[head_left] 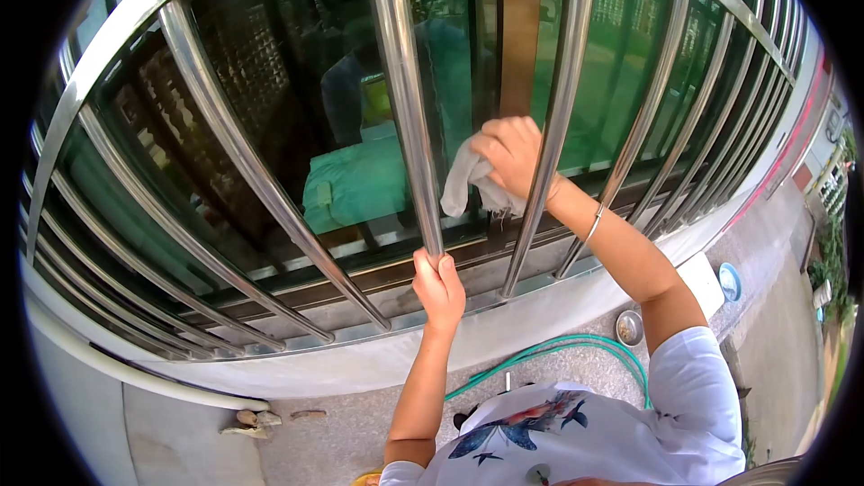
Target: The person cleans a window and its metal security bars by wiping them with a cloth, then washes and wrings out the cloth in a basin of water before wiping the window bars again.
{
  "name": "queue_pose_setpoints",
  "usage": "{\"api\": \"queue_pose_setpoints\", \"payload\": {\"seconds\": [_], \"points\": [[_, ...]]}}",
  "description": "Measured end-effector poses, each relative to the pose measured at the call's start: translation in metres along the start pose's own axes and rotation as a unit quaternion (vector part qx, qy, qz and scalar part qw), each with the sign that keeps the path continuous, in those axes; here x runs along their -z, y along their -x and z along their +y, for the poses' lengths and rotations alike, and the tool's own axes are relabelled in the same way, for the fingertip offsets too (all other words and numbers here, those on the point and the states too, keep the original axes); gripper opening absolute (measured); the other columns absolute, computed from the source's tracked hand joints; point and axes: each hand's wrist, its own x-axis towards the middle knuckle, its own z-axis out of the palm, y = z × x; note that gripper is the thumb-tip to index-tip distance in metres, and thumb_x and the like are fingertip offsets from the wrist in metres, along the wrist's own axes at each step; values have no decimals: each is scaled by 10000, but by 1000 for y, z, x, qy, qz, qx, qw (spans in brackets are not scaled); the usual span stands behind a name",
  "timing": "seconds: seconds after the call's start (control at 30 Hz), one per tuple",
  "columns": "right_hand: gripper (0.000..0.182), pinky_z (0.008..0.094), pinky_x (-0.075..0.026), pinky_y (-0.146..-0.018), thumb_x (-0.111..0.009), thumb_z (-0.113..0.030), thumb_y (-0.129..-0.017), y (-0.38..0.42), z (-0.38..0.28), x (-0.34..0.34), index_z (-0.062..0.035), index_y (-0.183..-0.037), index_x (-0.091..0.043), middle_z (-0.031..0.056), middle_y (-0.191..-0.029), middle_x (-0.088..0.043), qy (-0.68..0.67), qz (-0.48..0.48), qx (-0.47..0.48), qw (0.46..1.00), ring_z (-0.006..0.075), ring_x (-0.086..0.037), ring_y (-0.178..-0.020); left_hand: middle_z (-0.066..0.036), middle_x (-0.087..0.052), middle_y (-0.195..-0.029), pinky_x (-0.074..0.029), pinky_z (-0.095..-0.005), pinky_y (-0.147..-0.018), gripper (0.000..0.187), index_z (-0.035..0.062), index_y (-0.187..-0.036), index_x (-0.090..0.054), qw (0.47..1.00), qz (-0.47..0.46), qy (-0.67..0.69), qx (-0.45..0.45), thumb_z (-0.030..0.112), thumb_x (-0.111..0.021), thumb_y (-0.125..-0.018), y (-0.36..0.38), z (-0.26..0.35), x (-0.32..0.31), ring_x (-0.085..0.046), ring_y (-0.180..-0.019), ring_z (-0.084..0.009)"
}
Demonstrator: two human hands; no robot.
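Observation:
My left hand (pixel 439 290) is wrapped round the lower end of a shiny metal bar (pixel 409 99) of the window grille. Reaching between two bars, my right hand (pixel 511 157) grips a crumpled grey-white cloth (pixel 465 182), whose loose end hangs down on the left. The cloth lies over the window frame area, close to the dark green glass (pixel 450 63). A thin bracelet (pixel 595 221) circles my right wrist. Another metal bar (pixel 562 81) crosses in front of my right forearm near the wrist.
More grille bars (pixel 238 144) stand to both sides, joined by a curved rail (pixel 117 54). Below the pale ledge (pixel 360 378), a green hose (pixel 576 342) lies on the ground. A metal bowl (pixel 629 328), a blue basin (pixel 729 282) and several stones (pixel 247 423) are also there.

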Motion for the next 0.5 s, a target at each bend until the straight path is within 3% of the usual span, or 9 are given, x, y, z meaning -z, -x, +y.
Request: {"api": "queue_pose_setpoints", "payload": {"seconds": [0.07, 0.13, 0.2, 0.27, 0.33, 0.37, 0.43, 0.47, 0.5], "points": [[230, 340, -408, -711, -607, -130, -696, 54, -21, -13, -143, -922, -568, 20, -909, -519, 12, -167, 88, 982, 192, -528, -827, 3, -459, -650, -347, -211, -505, 275, 21, -898, -435, 1000, -8, 10, 7, 285, -444, -972, -1, 2, 1, -401, -563, -57], [166, 311, -401, -726, -554, -143, -740, 89, -41, -17, -156, -905, -565, 0, -896, -499, 0, -281, 97, 955, 154, -516, -836, 3, -458, -653, -348, -212, -504, 272, 23, -900, -435, 1000, -10, 12, 13, 285, -445, -974, -1, 0, 2, -400, -563, -57], [143, 299, -407, -677, -559, -172, -747, 105, -53, -16, -184, -889, -570, 1, -808, -436, 5, -295, 89, 951, 152, -489, -825, 4, -458, -655, -350, -213, -504, 269, 26, -902, -435, 1000, -12, 12, 18, 285, -446, -975, -3, -1, 3, -398, -563, -57], [155, 358, -453, -705, -560, -153, -764, 138, -49, -9, -134, -917, -581, 20, -883, -503, -67, -333, 27, 940, 200, -535, -877, 1, -460, -660, -351, -214, -502, 283, 29, -904, -435, 1000, -16, 8, 16, 301, -450, -977, -2, -2, 4, -399, -564, -59], [204, 426, -477, -762, -569, -152, -785, 176, -41, 4, -81, -976, -575, 54, -1017, -562, -90, -488, -101, 862, 264, -572, -975, -1, -463, -662, -352, -213, -501, 300, 29, -904, -436, 1000, -14, 10, 16, 320, -454, -976, -2, -2, 3, -402, -564, -59], [204, 426, -477, -762, -569, -152, -785, 168, -40, 15, -81, -976, -575, 54, -1017, -562, -87, -487, -104, 863, 264, -572, -975, -3, -465, -663, -353, -212, -501, 317, 30, -905, -436, 1000, -11, 13, 17, 339, -457, -975, -2, -3, 3, -406, -564, -58], [303, 458, -469, -824, -592, -180, -791, 117, -42, 64, -60, -1068, -560, 102, -1158, -567, -196, -676, -158, 693, 315, -569, -1076, -7, -471, -660, -357, -206, -501, 355, 31, -909, -438, 1000, -6, 8, 8, 381, -464, -966, -2, -7, 0, -417, -563, -56], [472, 453, -475, -873, -654, -205, -741, 88, -34, 87, -97, -1190, -554, 149, -1121, -562, -246, -652, -149, 702, 344, -558, -1081, -11, -478, -657, -360, -199, -500, 393, 33, -914, -440, 1000, 4, 0, 4, 422, -471, -957, -1, -9, 0, -429, -562, -54], [472, 453, -475, -873, -654, -205, -741, 90, -32, 88, -97, -1190, -554, 149, -1121, -562, -244, -650, -152, 703, 344, -558, -1081, -11, -478, -657, -360, -199, -500, 393, 33, -914, -440, 1000, 0, 2, 2, 422, -471, -957, -2, -10, -4, -429, -562, -54]]}}
